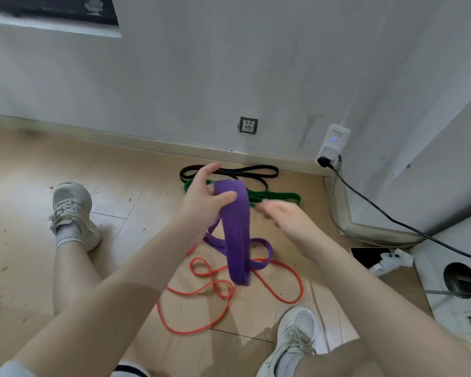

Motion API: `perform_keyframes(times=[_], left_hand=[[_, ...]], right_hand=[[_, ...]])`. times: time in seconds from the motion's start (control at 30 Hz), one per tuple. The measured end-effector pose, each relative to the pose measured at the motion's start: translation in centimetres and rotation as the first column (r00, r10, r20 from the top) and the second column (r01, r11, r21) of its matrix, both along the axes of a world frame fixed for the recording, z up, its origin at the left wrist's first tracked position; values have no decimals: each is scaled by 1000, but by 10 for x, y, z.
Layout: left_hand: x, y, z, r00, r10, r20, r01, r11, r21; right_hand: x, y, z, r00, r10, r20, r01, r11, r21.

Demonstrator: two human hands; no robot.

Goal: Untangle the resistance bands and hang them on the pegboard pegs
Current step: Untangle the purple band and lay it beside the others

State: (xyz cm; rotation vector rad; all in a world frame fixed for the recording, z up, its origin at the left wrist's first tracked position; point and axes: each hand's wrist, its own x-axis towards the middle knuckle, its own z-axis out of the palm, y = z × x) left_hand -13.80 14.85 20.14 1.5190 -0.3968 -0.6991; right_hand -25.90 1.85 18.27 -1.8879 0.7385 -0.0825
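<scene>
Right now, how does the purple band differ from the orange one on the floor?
The purple band is wide and flat; the orange band is thin and cord-like. The purple band is lifted, gripped by the left hand with its lower loops hanging, while the orange band lies untouched on the floor in loose coils. The right hand holds neither. Both are off any peg.

A plain room in a home or flat: pale wood-look floor (25, 164), white scuffed wall (201, 63) with skirting, a wall socket (248, 125), and a plugged-in adapter (333, 144).
</scene>
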Motion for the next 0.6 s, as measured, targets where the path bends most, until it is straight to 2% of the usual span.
perform_keyframes(times=[0.07,0.13,0.17,0.27,0.33,0.47,0.53,0.6], left_hand=[[-11,-2,7,993,-86,77,78,992,100],[-13,-4,8,994,-35,103,17,985,172],[-10,-3,8,997,7,72,-21,981,194],[-5,2,3,976,113,-184,-81,982,169],[-9,5,2,974,125,-186,-99,984,145],[-18,6,0,994,39,102,-59,979,196],[-25,4,-1,950,-49,309,-41,960,277],[-31,2,-4,895,-45,443,-95,953,289]], right_hand=[[25,16,21,981,-134,142,107,977,183],[37,26,30,955,-254,154,198,931,307],[38,30,32,944,-296,149,229,908,351],[37,39,30,922,-355,153,255,857,447],[33,40,26,918,-371,137,260,827,499],[27,41,16,884,-460,86,347,768,538],[26,46,13,869,-489,75,370,742,559],[28,52,12,846,-525,92,348,674,651]])
